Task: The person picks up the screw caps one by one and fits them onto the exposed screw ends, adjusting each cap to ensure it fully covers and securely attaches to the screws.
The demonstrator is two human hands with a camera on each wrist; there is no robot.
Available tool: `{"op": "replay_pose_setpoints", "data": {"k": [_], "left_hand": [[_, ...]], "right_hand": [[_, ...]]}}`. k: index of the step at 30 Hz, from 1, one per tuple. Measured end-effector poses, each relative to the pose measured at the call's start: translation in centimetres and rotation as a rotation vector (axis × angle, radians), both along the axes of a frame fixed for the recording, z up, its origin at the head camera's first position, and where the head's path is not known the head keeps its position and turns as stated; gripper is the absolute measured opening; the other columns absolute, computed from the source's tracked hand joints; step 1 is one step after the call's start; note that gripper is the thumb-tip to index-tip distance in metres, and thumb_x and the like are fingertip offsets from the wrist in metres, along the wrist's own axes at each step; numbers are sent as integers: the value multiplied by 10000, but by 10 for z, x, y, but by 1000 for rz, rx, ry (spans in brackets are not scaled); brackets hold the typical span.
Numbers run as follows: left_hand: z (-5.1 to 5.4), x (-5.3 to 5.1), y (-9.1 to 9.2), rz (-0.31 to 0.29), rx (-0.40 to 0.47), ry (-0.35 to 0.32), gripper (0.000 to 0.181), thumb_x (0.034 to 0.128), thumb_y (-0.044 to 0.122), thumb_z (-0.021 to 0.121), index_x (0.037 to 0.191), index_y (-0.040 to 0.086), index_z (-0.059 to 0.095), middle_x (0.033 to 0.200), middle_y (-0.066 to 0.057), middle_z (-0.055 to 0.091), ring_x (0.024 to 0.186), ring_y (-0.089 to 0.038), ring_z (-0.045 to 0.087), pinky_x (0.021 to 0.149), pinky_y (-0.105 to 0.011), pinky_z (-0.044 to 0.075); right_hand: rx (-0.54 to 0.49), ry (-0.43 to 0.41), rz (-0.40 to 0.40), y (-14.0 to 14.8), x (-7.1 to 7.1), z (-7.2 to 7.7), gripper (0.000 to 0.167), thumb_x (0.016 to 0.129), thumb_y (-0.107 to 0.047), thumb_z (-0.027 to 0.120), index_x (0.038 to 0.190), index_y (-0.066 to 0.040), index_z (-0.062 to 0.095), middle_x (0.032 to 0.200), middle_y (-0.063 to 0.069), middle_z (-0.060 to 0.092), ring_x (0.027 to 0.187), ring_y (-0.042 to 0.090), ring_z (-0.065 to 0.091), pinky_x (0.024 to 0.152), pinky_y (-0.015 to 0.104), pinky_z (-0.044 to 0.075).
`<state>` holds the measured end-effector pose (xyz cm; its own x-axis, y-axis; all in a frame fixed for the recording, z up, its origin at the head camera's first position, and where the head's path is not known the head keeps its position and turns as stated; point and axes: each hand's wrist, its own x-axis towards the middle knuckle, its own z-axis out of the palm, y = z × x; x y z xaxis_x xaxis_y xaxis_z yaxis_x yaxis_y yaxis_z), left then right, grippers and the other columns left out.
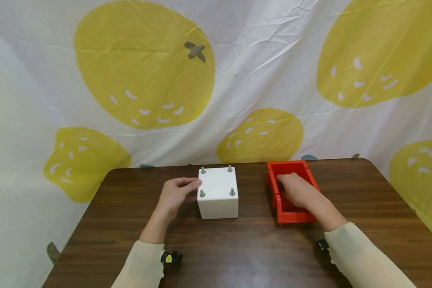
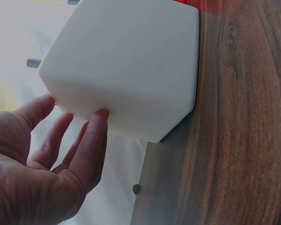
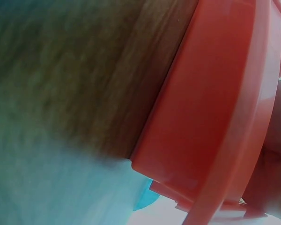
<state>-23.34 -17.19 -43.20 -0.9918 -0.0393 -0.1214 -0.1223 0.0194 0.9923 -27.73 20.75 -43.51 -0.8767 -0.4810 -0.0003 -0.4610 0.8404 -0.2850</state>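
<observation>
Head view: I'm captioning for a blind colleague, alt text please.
A person's left hand touches a white block with four upright bolts, while the right hand is inside a red bin, on a brown table. Fruit-patterned cloth hangs behind.

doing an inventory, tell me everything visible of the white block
The white block is a smooth box with rounded edges, apparently plastic. Four grey threaded studs stand up near its top corners. It sits flat on the brown wood-look table, left of the red bin. The left hand touches its left side with fingertips.
</observation>
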Motion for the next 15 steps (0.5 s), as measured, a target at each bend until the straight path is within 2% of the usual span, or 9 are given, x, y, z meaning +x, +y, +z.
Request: {"op": "replay_pose_setpoints", "data": {"k": [15], "left_hand": [[1,0,0,1,2,-1,294,965,137,816,1191,-44,766,1205,-169,734,947,-211,723,811,-407,665]], "right_hand": [[8,-37,-24,-1,0,1,163,906,37,768,986,-67,672,827,19,669,777,205,615,840,473,640]]}}
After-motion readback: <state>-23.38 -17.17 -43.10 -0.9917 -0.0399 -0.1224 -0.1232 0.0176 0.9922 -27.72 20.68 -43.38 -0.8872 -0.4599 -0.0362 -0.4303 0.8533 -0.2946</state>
